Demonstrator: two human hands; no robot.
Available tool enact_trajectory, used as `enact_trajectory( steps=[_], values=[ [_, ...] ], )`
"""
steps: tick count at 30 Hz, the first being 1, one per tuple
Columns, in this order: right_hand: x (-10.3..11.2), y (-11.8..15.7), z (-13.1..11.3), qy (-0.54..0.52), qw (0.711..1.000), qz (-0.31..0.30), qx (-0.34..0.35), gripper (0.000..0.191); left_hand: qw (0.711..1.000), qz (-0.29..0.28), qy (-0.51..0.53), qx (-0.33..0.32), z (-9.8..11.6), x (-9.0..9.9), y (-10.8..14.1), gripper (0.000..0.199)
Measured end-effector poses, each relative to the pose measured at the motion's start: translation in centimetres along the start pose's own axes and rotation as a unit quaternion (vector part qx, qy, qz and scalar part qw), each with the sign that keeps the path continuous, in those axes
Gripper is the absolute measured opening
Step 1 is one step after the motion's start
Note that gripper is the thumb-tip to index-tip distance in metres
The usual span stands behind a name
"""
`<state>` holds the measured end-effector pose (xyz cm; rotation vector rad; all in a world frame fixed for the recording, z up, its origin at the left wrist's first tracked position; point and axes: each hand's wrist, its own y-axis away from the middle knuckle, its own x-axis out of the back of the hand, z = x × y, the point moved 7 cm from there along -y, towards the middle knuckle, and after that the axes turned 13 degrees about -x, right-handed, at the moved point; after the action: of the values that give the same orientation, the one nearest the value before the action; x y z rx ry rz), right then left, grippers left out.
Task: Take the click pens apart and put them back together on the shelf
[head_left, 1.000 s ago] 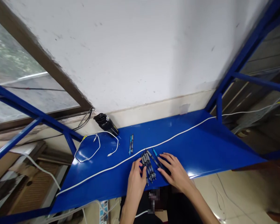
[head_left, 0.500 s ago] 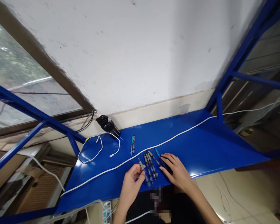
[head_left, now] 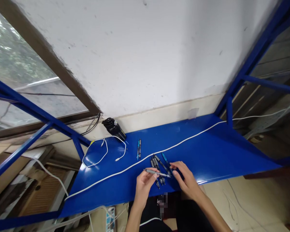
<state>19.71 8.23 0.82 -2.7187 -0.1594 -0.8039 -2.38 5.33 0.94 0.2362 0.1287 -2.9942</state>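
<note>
Left hand [head_left: 143,183] was closed on one pen [head_left: 161,174], pinched between thumb and fingers over the near edge side of the table [head_left: 207,151]. Right hand [head_left: 176,170] sat across from it, the two hands apart; its thumb and fingers were bent beside the blue-capped pen [head_left: 164,157] — couldn't tell whether they gripped anything.

Main change: half a second earlier the pen pointed steeply down at the bunch's left side; by now it had swung nearly level, crossing above the bunch [head_left: 157,164], its far end close to the right thumb. Contact there couldn't be made out. Right thumb and fingers had also shifted a bit. So one pen was clear of the bunch and between the hands, the others left lying.

The pen looked slim and straight, grey toward the left-hand end, paler and shiny toward the right; finer detail was too small to read. Below it the bunch lay side by side, grey and dark, roughly lengthwise to the person — exact count unclear under the pen. One more grey pen [head_left: 161,163] slanted from the bunch toward the right hand.

Further out, the long cable [head_left: 183,141] ran across the table. Past it lay a pair of pens [head_left: 140,149], then the short cable [head_left: 125,149] and the black bottle [head_left: 114,129] by the wall [head_left: 145,64].
</note>
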Motion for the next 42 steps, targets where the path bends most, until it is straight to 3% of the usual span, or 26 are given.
enact_trajectory(
  steps=[4,10,14,18,21,29,36,42],
  values=[
    [-1.5,0.3,-0.8,0.034,0.998,-0.046,0.013,0.031,1.0,0.016,0.003,0.005,-1.7,0.4,0.0,0.042],
    [-2.4,0.1,-2.3,0.016,0.996,-0.084,0.014,0.039,0.999,-0.03,0.011,-0.018,-1.7,0.3,0.2,0.048],
    [-3.0,-0.5,-3.1,-0.029,0.992,-0.122,0.008,0.037,0.999,0.006,0.045,-0.021,-2.5,1.2,0.0,0.055],
    [-3.4,-0.5,-2.8,-0.059,0.989,-0.135,0.005,0.035,0.999,0.026,0.031,-0.031,-3.3,1.8,0.1,0.044],
    [-3.3,-0.1,-2.2,-0.07,0.988,-0.138,-0.003,0.036,0.999,0.033,-0.012,-0.039,-3.7,2.1,0.3,0.038],
    [-3.1,0.5,-2.4,-0.047,0.992,-0.117,0.017,0.037,0.992,0.122,-0.03,-0.025,-4.3,2.7,0.6,0.035],
    [-2.9,0.2,-2.7,-0.047,0.994,-0.095,0.02,0.033,0.997,0.068,0.016,-0.04,-3.1,2.0,0.3,0.046],
    [-2.9,0.4,-2.8,-0.049,0.995,-0.081,0.028,0.033,0.995,0.088,0.019,-0.032,-3.6,2.2,0.2,0.038]
  ],
)
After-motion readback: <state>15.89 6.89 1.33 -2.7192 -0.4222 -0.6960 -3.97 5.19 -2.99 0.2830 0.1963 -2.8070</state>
